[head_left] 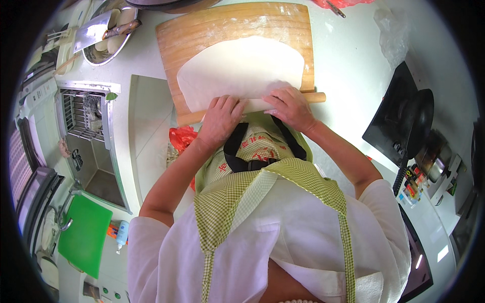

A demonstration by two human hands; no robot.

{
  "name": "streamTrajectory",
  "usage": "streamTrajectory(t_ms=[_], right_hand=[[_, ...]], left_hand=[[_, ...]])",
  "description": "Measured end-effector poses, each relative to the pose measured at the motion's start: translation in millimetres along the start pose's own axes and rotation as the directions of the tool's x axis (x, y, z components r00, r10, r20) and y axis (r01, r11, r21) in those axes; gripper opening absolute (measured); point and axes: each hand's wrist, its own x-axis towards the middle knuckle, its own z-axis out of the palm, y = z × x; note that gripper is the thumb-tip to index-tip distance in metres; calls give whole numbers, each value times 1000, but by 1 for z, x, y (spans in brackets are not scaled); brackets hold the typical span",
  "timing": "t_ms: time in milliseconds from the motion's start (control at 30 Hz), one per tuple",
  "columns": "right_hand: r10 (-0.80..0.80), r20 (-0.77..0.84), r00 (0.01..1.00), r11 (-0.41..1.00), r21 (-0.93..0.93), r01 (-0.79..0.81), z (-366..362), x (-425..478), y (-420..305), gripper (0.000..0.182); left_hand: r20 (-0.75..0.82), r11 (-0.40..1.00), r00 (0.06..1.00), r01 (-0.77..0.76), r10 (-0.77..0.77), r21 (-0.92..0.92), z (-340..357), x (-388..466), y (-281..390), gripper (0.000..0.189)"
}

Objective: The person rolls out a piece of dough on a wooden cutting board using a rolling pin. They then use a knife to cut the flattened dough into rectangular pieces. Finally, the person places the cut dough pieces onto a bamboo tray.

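A broad sheet of white dough (242, 68) lies on a floured wooden board (189, 34). Along the sheet's near edge runs a wooden rolling pin (316, 97), its middle wrapped in dough and both bare ends showing. My left hand (223, 117) rests on the dough-wrapped pin left of its middle, fingers curled over it. To the right, my right hand (291, 108) lies over the same pin, fingers bent onto the dough. The two hands are a short way apart, and both have flour on them.
At the upper left, a cleaver (93, 32) lies across a metal bowl (110, 58) holding dough pieces (115, 44). A sink (104, 185) and green cutting board (85, 236) are on the left. On the right, a black pan (420, 121) sits by a cooktop (390, 113). A crumpled plastic bag (392, 36) lies upper right.
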Motion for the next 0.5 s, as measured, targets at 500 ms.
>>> streamTrajectory(t_ms=[500], right_hand=[[2, -4, 1000, 999, -45, -3, 5, -5, -4, 40]], left_hand=[[-79, 999, 996, 28, -31, -32, 9, -5, -1, 50]])
